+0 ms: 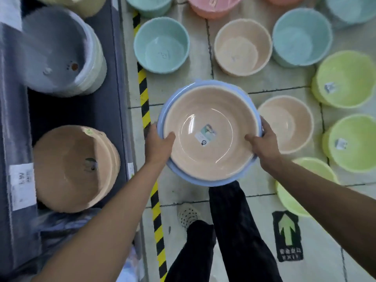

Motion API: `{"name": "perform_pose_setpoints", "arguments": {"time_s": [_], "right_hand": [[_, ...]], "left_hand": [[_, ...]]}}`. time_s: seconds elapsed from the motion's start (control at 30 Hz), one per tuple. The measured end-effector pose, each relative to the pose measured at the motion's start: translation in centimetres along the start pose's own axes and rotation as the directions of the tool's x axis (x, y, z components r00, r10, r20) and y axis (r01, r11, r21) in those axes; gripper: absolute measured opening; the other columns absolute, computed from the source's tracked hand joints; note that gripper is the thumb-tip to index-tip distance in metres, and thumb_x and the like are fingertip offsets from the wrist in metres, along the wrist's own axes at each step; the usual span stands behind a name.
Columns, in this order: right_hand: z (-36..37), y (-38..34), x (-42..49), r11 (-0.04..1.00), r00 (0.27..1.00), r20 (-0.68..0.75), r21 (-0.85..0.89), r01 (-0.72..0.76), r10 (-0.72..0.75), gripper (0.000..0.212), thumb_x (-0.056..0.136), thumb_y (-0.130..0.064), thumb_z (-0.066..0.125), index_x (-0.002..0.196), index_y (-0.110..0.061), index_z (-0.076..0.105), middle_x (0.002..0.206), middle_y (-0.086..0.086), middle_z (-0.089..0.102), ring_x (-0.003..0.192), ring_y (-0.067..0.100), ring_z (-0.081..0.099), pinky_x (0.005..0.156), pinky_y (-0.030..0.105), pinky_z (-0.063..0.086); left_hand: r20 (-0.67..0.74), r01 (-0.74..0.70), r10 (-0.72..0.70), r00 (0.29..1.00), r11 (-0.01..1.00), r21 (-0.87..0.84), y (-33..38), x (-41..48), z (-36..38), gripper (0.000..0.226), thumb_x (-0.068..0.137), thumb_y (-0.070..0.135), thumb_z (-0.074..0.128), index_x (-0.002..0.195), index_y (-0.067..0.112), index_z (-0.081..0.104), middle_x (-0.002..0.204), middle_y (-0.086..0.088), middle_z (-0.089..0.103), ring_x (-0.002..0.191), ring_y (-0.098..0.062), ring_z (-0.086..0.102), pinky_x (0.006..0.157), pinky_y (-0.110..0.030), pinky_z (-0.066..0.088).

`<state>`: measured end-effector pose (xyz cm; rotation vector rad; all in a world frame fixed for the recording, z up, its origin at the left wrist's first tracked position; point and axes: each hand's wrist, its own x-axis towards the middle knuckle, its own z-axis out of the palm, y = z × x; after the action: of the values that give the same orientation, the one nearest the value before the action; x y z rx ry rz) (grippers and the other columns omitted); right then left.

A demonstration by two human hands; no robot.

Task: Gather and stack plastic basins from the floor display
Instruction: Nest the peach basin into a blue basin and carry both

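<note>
As left hand (159, 146), right hand (264, 145) grip basins (203, 106)

Tight on both sides, open ahead.
A dark grey shelf edge (117, 58) stands left of the left hand (160, 143); a round peach plastic basin (289, 123) sits just right of the right hand (264, 144), lime-green plastic basins (345, 78) beyond it. The peach-in-blue plastic basin stack (209, 110) fills the gap between the hands. Ahead, pale floor tile (264, 82) lies bare.
</note>
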<state>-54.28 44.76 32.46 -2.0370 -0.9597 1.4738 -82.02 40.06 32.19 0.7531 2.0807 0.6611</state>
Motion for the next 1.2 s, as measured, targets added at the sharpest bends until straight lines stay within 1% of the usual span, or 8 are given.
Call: {"name": "perform_pose_setpoints", "arguments": {"time_s": [0.17, 0.3, 0.5, 0.63, 0.7, 0.77, 1.0, 1.2], "right_hand": [[-10.0, 4.6, -8.2, 0.982, 0.980, -0.147, 0.152, -0.110, 0.133, 0.062, 0.081, -0.002, 0.059, 0.134, -0.035, 0.051, 0.107, -0.014, 0.065, 0.096, 0.010, 0.064, 0.070, 0.029, 0.052], [-17.3, 10.6, -13.0, 0.944, 0.930, -0.260, 0.269, -0.189, 0.260, 0.065, 0.080, -0.006, 0.061, 0.136, -0.037, 0.050, 0.113, -0.006, 0.065, 0.106, 0.027, 0.063, 0.088, 0.047, 0.055], [-27.6, 20.0, -16.0, 0.895, 0.864, -0.347, 0.386, -0.222, 0.364, 0.066, 0.083, -0.004, 0.062, 0.140, -0.033, 0.048, 0.112, -0.005, 0.064, 0.106, 0.027, 0.060, 0.081, 0.041, 0.051], [-34.3, 25.6, -16.4, 0.880, 0.845, -0.337, 0.384, -0.280, 0.416, 0.070, 0.084, -0.008, 0.063, 0.146, -0.032, 0.042, 0.128, 0.002, 0.059, 0.114, 0.029, 0.057, 0.079, 0.042, 0.050], [-37.4, 27.6, -16.5, 0.877, 0.845, -0.316, 0.366, -0.312, 0.432, 0.071, 0.086, -0.009, 0.063, 0.149, -0.031, 0.038, 0.134, 0.005, 0.056, 0.118, 0.032, 0.055, 0.084, 0.047, 0.051], [-40.3, 29.0, -16.5, 0.877, 0.848, -0.301, 0.354, -0.325, 0.435, 0.073, 0.088, -0.008, 0.062, 0.151, -0.028, 0.033, 0.139, 0.007, 0.052, 0.120, 0.031, 0.053, 0.085, 0.043, 0.047], [-46.7, 32.0, -14.0, 0.851, 0.844, -0.227, 0.345, -0.397, 0.486, 0.065, 0.087, -0.011, 0.064, 0.147, -0.020, 0.039, 0.123, 0.007, 0.056, 0.102, 0.026, 0.053, 0.081, 0.038, 0.044], [-46.2, 34.8, -9.1, 0.837, 0.822, -0.259, 0.372, -0.400, 0.508, 0.062, 0.087, -0.010, 0.063, 0.145, -0.018, 0.042, 0.118, 0.005, 0.055, 0.101, 0.026, 0.053, 0.082, 0.039, 0.044]], "left_hand": [[0.227, -0.155, 0.123, 0.966, 0.979, 0.130, 4.7, -7.5, 4.4, 0.035, 0.088, 0.026, 0.065, 0.121, 0.021, 0.056, 0.100, 0.005, 0.064, 0.091, -0.019, 0.062, 0.075, -0.033, 0.050], [0.384, -0.252, 0.161, 0.909, 0.947, 0.201, 7.2, -13.6, 10.3, 0.034, 0.087, 0.020, 0.065, 0.121, 0.020, 0.059, 0.100, 0.004, 0.065, 0.091, -0.020, 0.062, 0.074, -0.029, 0.044], [0.527, -0.342, 0.148, 0.837, 0.893, 0.291, 8.4, -21.8, 21.7, 0.036, 0.084, 0.017, 0.066, 0.120, 0.014, 0.061, 0.107, -0.003, 0.068, 0.095, -0.022, 0.063, 0.079, -0.032, 0.047], [0.556, -0.347, 0.113, 0.824, 0.875, 0.337, 8.7, -26.6, 29.0, 0.027, 0.082, 0.015, 0.066, 0.109, 0.014, 0.062, 0.103, -0.006, 0.069, 0.093, -0.026, 0.064, 0.080, -0.036, 0.051], [0.555, -0.348, 0.104, 0.825, 0.867, 0.356, 8.8, -28.8, 32.0, 0.022, 0.083, 0.014, 0.067, 0.104, 0.014, 0.062, 0.098, -0.005, 0.068, 0.090, -0.025, 0.062, 0.075, -0.031, 0.046], [0.545, -0.340, 0.088, 0.834, 0.859, 0.382, 8.9, -31.0, 34.7, 0.025, 0.083, 0.012, 0.068, 0.107, 0.010, 0.063, 0.096, -0.004, 0.065, 0.089, -0.024, 0.060, 0.074, -0.028, 0.041], [0.482, -0.238, -0.003, 0.876, 0.867, 0.438, 10.2, -34.7, 41.2, 0.038, 0.085, 0.007, 0.067, 0.122, 0.007, 0.059, 0.102, -0.003, 0.059, 0.093, -0.023, 0.057, 0.076, -0.029, 0.040], [0.515, -0.284, 0.034, 0.857, 0.864, 0.415, 10.1, -31.6, 46.2, 0.032, 0.086, 0.008, 0.068, 0.117, 0.008, 0.063, 0.101, -0.003, 0.064, 0.090, -0.019, 0.059, 0.075, -0.027, 0.044]]}}
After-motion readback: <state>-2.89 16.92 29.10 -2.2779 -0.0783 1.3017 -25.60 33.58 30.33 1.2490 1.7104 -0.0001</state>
